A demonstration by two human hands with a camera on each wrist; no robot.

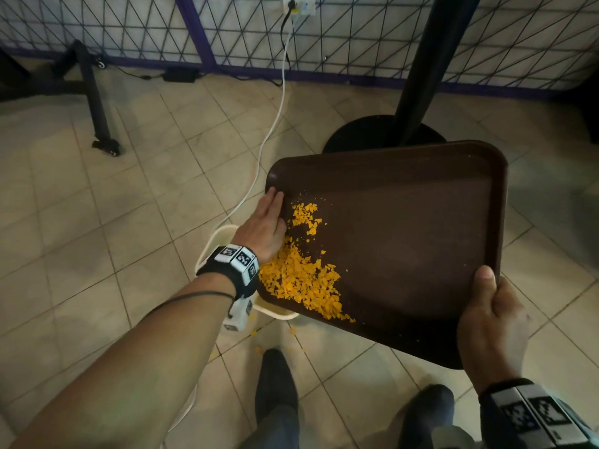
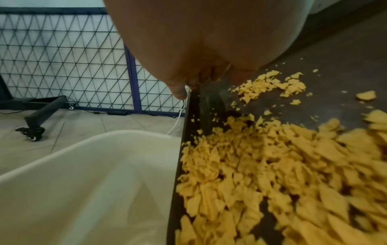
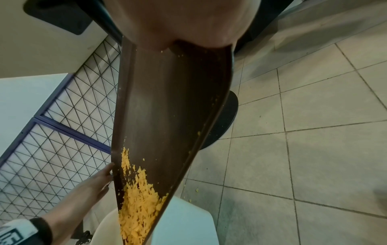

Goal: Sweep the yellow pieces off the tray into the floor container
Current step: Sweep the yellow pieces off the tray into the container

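My right hand [image 1: 489, 319] grips the near right corner of a dark brown tray [image 1: 405, 238], thumb on top, and holds it tilted down to the left. Yellow pieces [image 1: 301, 280] are heaped in its low left corner, above a white floor container [image 1: 220, 234]. My left hand [image 1: 269, 218] lies along the tray's left rim with straight fingers, just beyond the heap. The left wrist view shows the pieces [image 2: 272, 165] against the rim, with the container [image 2: 83, 182] below. In the right wrist view the tray [image 3: 171, 107] slopes to the pieces [image 3: 138, 207] over the container [image 3: 188, 223].
A black pole on a round base [image 1: 366, 131] stands just behind the tray. A white cable [image 1: 275, 124] runs over the tiled floor to a wall socket. A wheeled stand leg [image 1: 103, 140] sits at left before a mesh fence [image 1: 129, 21]. A few pieces [image 1: 293, 330] lie by my shoes [image 1: 275, 384].
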